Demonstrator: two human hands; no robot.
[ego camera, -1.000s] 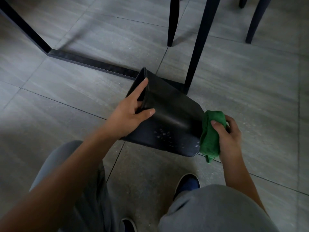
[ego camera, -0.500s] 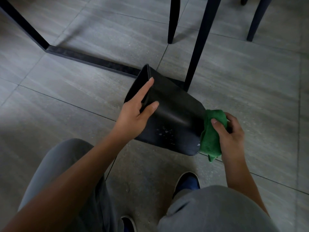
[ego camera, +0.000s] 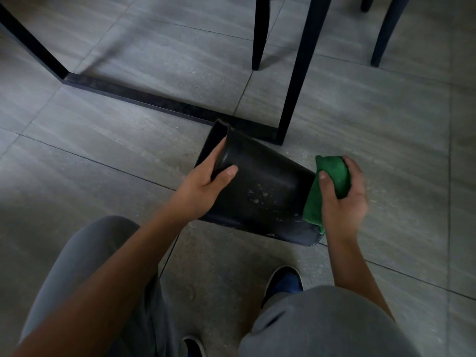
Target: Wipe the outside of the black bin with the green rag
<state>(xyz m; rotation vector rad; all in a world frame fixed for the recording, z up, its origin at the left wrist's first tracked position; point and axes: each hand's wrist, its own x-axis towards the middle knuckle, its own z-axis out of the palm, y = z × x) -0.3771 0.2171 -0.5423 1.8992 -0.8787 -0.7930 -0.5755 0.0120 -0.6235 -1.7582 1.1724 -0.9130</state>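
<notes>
The left hand (ego camera: 203, 186) reaches forward from a bare forearm and grips the rim of the black bin (ego camera: 260, 186), its fingers hooked inside the mouth and its thumb laid flat along the outer wall. The one bin lies tipped on its side on the grey tiled floor (ego camera: 103, 155), mouth to the left and away, base to the right and nearer, with pale specks and smears on its side near the base. At the base the single green rag (ego camera: 329, 181) is pressed against the bin's end, bunched up and clutched in the right hand (ego camera: 342, 191), whose thumb lies across the cloth facing the bin while the other fingers curl over the far side of the wad; a corner of the rag hangs down by the bin's lower edge. Both arms are bare, and both knees in grey trousers (ego camera: 322, 323) fill the bottom of the view. Two dark shoes show: one shoe (ego camera: 284, 282) between the knees just below the bin, and the toe of another at the bottom edge. Beyond the bin stands a black metal frame (ego camera: 154, 101) running along the floor with an upright leg at its right end, and three dark chair legs (ego camera: 258, 34) stand farther back. No writing or label can be read on anything.
</notes>
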